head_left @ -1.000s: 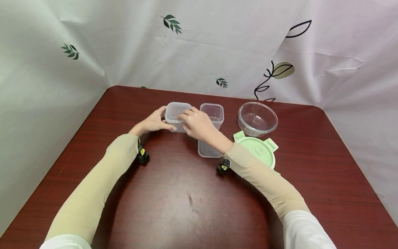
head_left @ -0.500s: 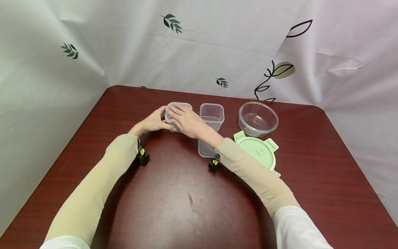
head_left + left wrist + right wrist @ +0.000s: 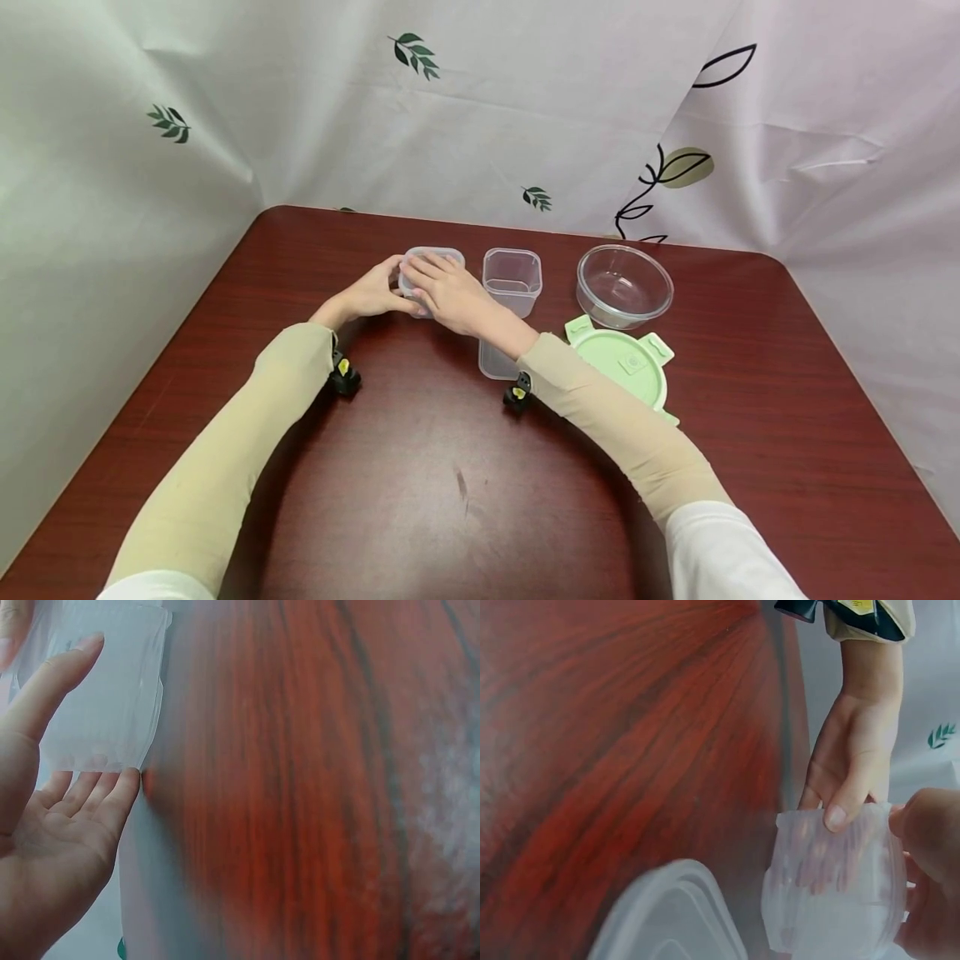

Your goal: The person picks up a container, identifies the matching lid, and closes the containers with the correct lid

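A small clear plastic food container [image 3: 825, 892] with a pale lid [image 3: 453, 252] on top stands at the back left of the table. My left hand [image 3: 369, 292] grips it from the left: the thumb lies along its front wall, and in the left wrist view the fingers [image 3: 124, 791] reach round the side. Over the lid lies my right hand [image 3: 456, 293], its fingers straight and pressing on the top, hiding most of it. Just to the right is a second clear container [image 3: 513, 300], uncovered, and in front of it a loose clear lid [image 3: 497, 362], partly under my right forearm.
A round glass bowl [image 3: 624, 307] stands at the back right. Before it lies a round green lid [image 3: 630, 367] with clip tabs, partly behind my right sleeve. The dark red table [image 3: 405, 467] ends at a patterned white cloth [image 3: 480, 125].
My right hand has moved left from the lid's right edge and flattened its fingers across the top; over the last half second it stays there. The left hand keeps its hold on the container.
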`<state>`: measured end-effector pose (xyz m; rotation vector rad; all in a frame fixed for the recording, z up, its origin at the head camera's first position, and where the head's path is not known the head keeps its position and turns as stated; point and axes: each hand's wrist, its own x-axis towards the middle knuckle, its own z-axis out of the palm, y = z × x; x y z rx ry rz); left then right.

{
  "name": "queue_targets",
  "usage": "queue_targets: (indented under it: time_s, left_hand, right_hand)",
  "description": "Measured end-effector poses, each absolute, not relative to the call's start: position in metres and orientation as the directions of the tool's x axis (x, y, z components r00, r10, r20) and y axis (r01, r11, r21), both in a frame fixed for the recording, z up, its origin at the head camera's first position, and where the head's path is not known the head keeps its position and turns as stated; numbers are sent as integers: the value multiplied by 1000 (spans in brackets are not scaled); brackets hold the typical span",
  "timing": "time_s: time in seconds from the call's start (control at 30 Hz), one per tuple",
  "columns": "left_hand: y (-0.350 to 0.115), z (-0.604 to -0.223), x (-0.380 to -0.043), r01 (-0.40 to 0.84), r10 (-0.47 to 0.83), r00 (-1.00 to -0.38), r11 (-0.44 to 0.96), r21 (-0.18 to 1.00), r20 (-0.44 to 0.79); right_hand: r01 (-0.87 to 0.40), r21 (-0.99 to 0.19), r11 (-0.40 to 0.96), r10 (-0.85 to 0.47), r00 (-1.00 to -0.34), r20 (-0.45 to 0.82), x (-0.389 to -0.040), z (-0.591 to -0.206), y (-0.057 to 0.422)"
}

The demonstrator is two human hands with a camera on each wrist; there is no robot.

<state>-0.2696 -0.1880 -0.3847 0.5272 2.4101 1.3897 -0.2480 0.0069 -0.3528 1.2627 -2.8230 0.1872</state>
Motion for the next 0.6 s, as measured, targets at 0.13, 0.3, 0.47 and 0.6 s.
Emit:
queue_targets:
  time_s: [0.13, 0.3, 0.47, 0.6]
  left_hand:
    - [-188, -385, -269, 162, 462, -884, 452, 877, -74]
    - [-190, -384, -268, 142, 458, -885, 430, 892, -80]
    - [-192, -382, -268, 130, 454, -887, 425, 896, -87]
    - [-194, -380, -265, 127, 454, -886, 431, 893, -93]
  right_hand:
    - [-750, -94, 655, -742, -661, 112, -248, -350, 7]
    - [-749, -115, 652, -734, -662, 153, -248, -346, 6]
    - [-742, -111, 662, -724, -670, 163, -245, -344, 7]
    - [-749, -101, 655, -727, -661, 188, -242, -343, 10]
